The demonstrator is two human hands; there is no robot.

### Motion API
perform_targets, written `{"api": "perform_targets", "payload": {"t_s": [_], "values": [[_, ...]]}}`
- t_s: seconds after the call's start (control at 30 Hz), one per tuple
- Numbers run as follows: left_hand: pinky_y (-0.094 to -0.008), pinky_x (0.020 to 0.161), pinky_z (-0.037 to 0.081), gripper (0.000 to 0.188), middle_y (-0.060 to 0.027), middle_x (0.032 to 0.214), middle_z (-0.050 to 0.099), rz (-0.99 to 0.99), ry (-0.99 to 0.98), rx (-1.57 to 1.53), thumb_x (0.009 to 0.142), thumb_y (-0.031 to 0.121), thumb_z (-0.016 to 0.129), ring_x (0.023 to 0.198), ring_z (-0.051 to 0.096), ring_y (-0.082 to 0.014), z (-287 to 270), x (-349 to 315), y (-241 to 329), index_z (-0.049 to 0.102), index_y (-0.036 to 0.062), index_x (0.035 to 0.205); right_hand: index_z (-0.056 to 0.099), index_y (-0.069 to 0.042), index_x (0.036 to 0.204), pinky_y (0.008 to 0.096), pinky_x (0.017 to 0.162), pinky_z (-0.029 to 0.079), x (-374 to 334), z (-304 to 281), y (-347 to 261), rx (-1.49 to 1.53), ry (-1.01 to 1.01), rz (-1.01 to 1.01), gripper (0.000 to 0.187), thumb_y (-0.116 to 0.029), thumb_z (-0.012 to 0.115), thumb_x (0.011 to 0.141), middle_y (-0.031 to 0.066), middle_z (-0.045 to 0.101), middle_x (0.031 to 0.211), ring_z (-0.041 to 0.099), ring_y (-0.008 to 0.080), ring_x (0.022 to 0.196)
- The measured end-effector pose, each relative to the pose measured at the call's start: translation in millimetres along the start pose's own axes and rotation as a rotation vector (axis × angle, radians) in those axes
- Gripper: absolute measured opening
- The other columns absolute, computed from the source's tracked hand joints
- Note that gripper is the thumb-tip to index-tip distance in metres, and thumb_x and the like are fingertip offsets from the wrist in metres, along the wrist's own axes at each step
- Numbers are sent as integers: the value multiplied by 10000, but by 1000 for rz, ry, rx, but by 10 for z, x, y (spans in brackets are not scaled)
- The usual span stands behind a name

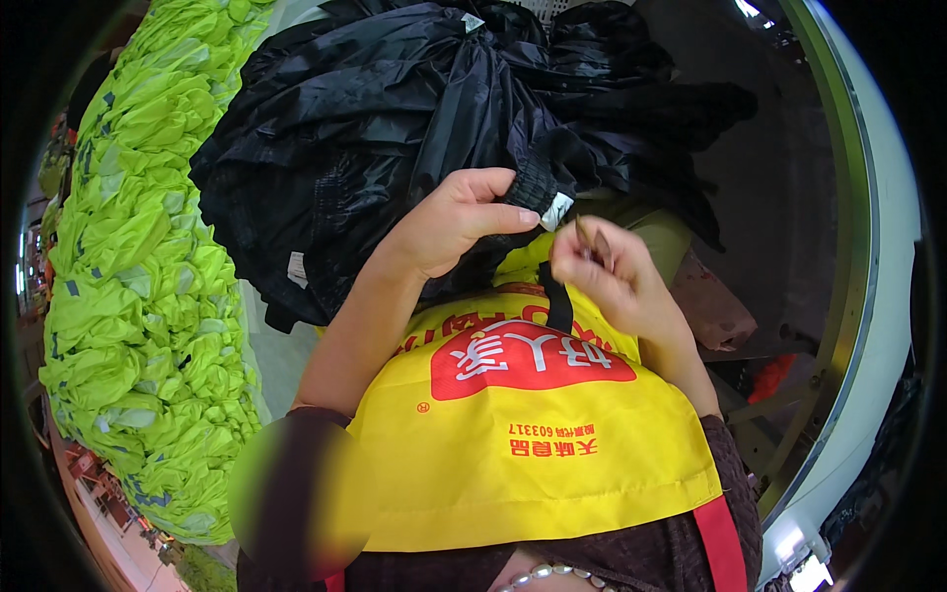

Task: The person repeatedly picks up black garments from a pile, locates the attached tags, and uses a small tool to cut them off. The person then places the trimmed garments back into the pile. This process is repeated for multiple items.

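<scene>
My left hand point(456, 219) pinches the gathered elastic edge point(534, 180) of a shiny black garment point(395, 128) between thumb and fingers. A small white label point(556, 210) sticks out from that edge beside my thumb tip. Just right of the label, my right hand point(617, 281) is closed around small metal thread snips point(584, 237); their blades point up, and most of the tool is hidden in my fingers. The two hands are close together but apart. Beneath the right hand hangs a black strap point(557, 298).
Bright lime-green garments point(138, 296) are heaped in a long pile on the left. More black fabric point(612, 59) lies at the far side. A yellow apron point(592, 483) covers my lap. On the right runs a curved-looking pale table edge point(893, 197), with a pinkish box-like object point(715, 311) lower down.
</scene>
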State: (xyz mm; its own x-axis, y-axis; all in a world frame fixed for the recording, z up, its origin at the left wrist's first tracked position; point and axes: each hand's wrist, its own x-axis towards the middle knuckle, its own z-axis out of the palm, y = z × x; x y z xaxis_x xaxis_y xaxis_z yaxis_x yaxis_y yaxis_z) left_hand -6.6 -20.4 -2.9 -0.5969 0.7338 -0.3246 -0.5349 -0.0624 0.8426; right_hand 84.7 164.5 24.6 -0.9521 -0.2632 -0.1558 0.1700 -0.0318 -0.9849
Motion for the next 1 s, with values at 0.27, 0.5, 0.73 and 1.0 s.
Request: {"api": "perform_targets", "payload": {"t_s": [0.27, 0.5, 0.73, 1.0], "values": [[-227, 799, 442, 235, -42, 947, 653, 30, -4, -24, 769, 22, 611, 849, 596, -89, -40, -24, 5, 622, 9, 1003, 578, 6, 948, 250, 658, 424, -71, -403, -64, -239, -48, -209, 218, -173, 482, 869, 82, 587, 849, 550, 138, 745], [-219, 795, 439, 231, -40, 933, 653, 35, 16, -10, 765, 7, 601, 832, 598, -88, -12, -51, 38, 626, 18, 994, 578, -21, 910, 299, 500, 413, 123, -425, 140, -1046, 263, -512, 282, -273, 643, 801, 92, 541, 694, 535, 233, 583], [-214, 797, 436, 222, -36, 922, 650, 51, 1, -57, 766, 7, 597, 827, 593, -85, 4, -46, 25, 626, 17, 987, 574, -22, 902, 304, 504, 422, 199, -403, 267, -1034, 240, -574, 269, -262, 640, 802, 97, 540, 700, 536, 233, 592], [-217, 805, 412, 186, -18, 938, 637, 42, -35, -56, 788, 14, 586, 853, 561, -74, -36, -26, -26, 627, 13, 970, 570, -28, 885, 311, 512, 428, 261, -371, 301, -985, 175, -640, 226, -231, 632, 807, 98, 540, 702, 540, 243, 601]]}}
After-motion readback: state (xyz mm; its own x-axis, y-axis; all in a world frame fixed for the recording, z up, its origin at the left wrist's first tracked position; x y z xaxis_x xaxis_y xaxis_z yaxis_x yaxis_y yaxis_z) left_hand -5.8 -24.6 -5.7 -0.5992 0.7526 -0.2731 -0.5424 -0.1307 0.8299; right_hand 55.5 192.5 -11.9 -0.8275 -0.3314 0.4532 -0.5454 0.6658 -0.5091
